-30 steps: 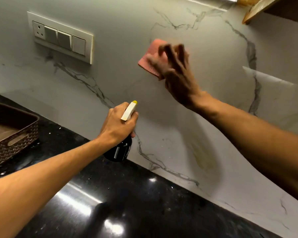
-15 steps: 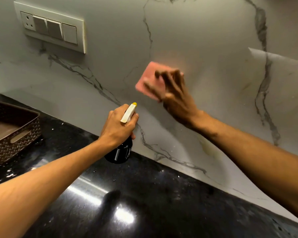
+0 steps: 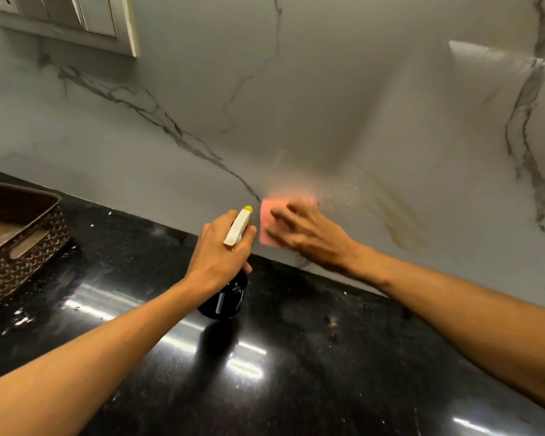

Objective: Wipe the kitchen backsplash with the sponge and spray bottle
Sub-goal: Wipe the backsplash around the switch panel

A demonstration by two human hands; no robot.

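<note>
1. Pink is the colour of the sponge (image 3: 268, 221). It lies flat on the backsplash (image 3: 328, 105), low down, just above where the wall meets the counter (image 3: 296, 357). It looks blurry.
2. The right hand (image 3: 309, 234) presses on the sponge. Its fingers are straight and spread apart on top of it.
3. The left hand (image 3: 221, 247) holds the spray bottle (image 3: 224, 300). Its fingers are curled tight round the neck.
4. The bottle is dark, with a white top and a yellow tip. The top is just beside the left edge of the sponge. I cannot tell if the bottom touches the counter.
5. The backsplash is pale stone with dark wavy lines. There is a yellowish mark to the right of the sponge, and tiny drops near it.
6. The counter is black and shiny. A brown basket (image 3: 29, 247) sits on it far to the left. A switch plate (image 3: 76, 20) is on the wall, up in the left corner.
</note>
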